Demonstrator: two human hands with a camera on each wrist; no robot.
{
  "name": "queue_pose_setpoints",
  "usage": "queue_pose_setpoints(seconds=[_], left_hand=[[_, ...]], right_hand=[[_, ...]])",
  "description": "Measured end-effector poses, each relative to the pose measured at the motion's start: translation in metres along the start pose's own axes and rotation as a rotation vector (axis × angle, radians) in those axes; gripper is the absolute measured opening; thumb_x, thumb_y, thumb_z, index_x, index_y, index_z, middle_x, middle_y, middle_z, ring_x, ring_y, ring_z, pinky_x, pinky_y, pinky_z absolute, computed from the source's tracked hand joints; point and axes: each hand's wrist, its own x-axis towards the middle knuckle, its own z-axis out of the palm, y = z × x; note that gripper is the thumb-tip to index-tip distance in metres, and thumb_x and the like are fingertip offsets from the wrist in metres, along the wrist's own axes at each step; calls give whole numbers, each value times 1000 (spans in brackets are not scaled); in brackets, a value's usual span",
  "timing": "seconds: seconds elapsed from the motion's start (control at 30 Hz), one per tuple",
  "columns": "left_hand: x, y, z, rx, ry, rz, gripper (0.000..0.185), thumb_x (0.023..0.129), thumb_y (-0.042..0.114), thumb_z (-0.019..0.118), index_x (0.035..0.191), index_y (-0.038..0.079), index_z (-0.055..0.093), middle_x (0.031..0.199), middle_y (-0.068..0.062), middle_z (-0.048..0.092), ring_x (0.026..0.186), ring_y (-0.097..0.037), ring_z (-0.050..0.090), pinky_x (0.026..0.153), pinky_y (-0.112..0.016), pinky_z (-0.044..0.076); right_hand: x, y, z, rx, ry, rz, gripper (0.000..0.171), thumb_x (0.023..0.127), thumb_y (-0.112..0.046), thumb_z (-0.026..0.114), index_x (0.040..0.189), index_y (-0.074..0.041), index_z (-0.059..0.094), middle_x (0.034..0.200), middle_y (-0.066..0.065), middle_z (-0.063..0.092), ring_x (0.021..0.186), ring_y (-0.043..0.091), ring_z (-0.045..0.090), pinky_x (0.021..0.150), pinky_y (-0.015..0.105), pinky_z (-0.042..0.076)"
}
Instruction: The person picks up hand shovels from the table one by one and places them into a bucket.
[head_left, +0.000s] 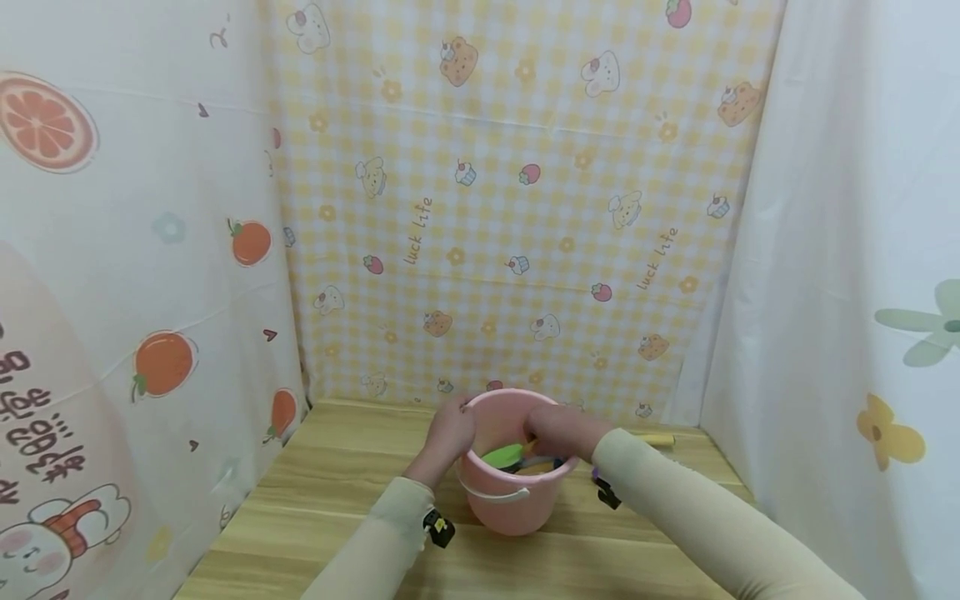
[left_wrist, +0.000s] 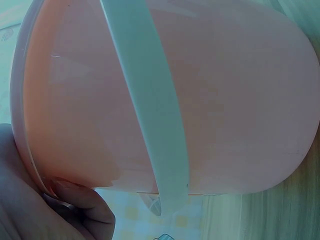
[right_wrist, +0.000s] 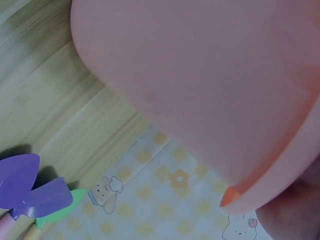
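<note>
A pink bucket (head_left: 517, 504) with a pale plastic handle (head_left: 495, 495) stands on the wooden table. My left hand (head_left: 452, 429) grips its rim at the left; in the left wrist view the curled fingers (left_wrist: 82, 200) of that hand show at the rim. Over the right rim my right hand (head_left: 566, 429) reaches inside, its fingertips near an orange-brown piece, and whether it holds that is unclear. Inside the bucket lie a bright green tool (head_left: 502, 456) and several other pieces, partly hidden by the rim and hand.
Right of the bucket lie two purple toy shovels (right_wrist: 20, 180) and a green one (right_wrist: 62, 207). A yellow handle (head_left: 658, 439) shows behind the right forearm. Printed curtains (head_left: 487, 208) enclose the wooden table (head_left: 330, 483) at the back and sides.
</note>
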Motion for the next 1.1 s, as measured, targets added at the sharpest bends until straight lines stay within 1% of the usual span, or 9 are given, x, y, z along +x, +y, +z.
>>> queue_pose_setpoints(seconds=[0.13,0.27,0.37,0.5,0.63,0.73,0.9,1.0,1.1], left_hand=[[-1,-1,0,0,1,-4,45,114,19,42,151,13,68,149,-19,67,120,-37,67,85,-45,60],[-1,-1,0,1,-4,-2,45,115,18,41,152,12,67,148,-19,67,116,-37,68,79,-44,60],[-1,0,0,7,-7,-6,46,115,19,41,153,12,65,149,-19,66,119,-38,68,83,-47,61],[0,0,0,10,-4,-5,45,115,20,41,152,12,66,150,-18,66,127,-40,67,95,-53,61],[1,-1,0,12,-1,8,44,115,19,42,150,13,67,149,-18,67,128,-41,66,99,-56,59],[1,-1,0,7,-5,3,45,115,20,41,151,13,67,149,-18,67,125,-40,67,94,-53,61],[0,0,-1,11,-13,-3,46,115,20,40,153,12,65,149,-19,66,111,-36,69,74,-42,59],[-1,0,-1,15,-13,-6,46,115,20,40,153,12,65,148,-19,67,110,-36,69,74,-42,59],[0,0,-1,16,-9,-2,45,115,20,41,151,14,67,149,-19,67,116,-37,69,83,-47,61]], right_hand=[[0,1,4,3,-3,30,20,93,-6,87,81,-17,74,76,-12,64,68,8,58,66,27,54],[2,2,6,-56,2,-10,27,89,1,81,74,-16,68,70,-10,59,63,8,52,61,25,49],[2,3,7,-70,17,-40,30,87,5,78,70,-15,64,66,-8,55,60,8,48,59,25,47],[4,4,7,-75,34,-76,34,85,9,77,67,-15,61,63,-9,52,58,7,45,56,24,45],[5,5,7,-94,38,-96,37,84,10,77,64,-15,58,60,-10,47,56,7,40,55,22,40],[4,3,7,-81,33,-90,37,86,9,78,64,-15,59,61,-10,48,56,7,41,55,23,40],[2,0,5,-69,23,-73,33,87,7,79,68,-14,63,63,-9,53,58,7,46,57,24,45],[3,0,5,-99,24,-79,33,88,5,80,67,-14,64,63,-9,54,58,7,46,57,24,45],[3,0,6,-100,29,-78,33,88,5,80,67,-14,64,62,-9,54,57,7,46,56,23,45]])
